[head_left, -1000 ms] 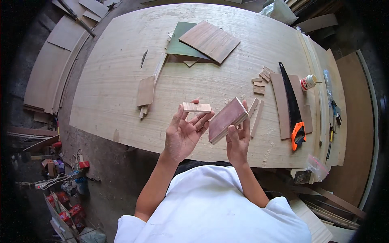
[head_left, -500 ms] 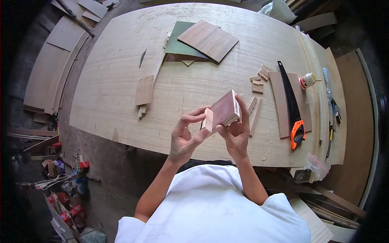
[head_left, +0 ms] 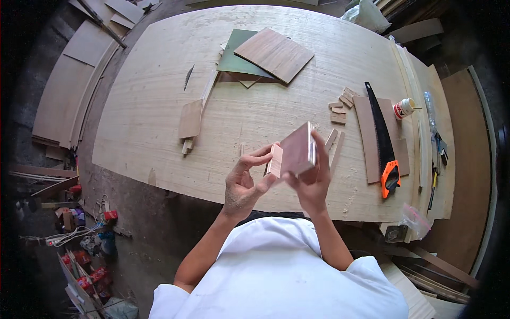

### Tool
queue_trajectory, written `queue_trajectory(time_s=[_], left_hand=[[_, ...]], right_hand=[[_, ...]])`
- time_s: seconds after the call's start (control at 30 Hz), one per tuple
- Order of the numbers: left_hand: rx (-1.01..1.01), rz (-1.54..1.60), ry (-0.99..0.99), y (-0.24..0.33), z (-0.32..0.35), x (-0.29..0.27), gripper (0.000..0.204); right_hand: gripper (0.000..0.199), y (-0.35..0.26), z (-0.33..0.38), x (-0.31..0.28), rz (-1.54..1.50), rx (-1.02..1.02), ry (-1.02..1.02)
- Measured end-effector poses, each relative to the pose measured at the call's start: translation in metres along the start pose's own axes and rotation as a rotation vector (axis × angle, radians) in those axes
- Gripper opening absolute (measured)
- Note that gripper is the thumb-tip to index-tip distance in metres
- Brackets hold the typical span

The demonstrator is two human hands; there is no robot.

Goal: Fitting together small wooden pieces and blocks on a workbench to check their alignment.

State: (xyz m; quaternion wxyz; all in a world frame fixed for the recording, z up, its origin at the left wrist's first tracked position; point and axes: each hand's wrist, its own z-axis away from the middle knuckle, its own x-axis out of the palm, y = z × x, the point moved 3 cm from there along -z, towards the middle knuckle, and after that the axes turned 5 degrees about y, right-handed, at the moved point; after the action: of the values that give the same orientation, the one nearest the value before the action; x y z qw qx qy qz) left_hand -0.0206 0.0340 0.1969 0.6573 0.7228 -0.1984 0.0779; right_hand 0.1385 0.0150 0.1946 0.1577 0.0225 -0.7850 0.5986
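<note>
Right hand (head_left: 311,183) grips an upright reddish plywood panel (head_left: 296,152); left hand (head_left: 243,183) pinches a small wood block (head_left: 275,160), long axis vertical, against its edge.

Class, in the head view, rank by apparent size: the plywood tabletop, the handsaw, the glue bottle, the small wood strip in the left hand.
1. plywood tabletop
2. handsaw
3 and 4, too close to rank: glue bottle and small wood strip, which is nearer the camera.

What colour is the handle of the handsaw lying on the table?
Orange with black, on the handsaw; the head view shows it.
</note>
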Motion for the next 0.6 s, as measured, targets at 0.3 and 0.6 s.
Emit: queue_trajectory(time_s=[0.3,0.6], left_hand=[[0.036,-0.053,-0.078,0.003,-0.006,-0.006,0.035],[0.087,-0.105,-0.185,0.021,-0.019,-0.016,0.039]], right_hand=[[0.100,0.008,-0.004,0.000,-0.090,-0.010,-0.037],[0.102,0.000,0.002,0.004,0.063,-0.097,-0.170]])
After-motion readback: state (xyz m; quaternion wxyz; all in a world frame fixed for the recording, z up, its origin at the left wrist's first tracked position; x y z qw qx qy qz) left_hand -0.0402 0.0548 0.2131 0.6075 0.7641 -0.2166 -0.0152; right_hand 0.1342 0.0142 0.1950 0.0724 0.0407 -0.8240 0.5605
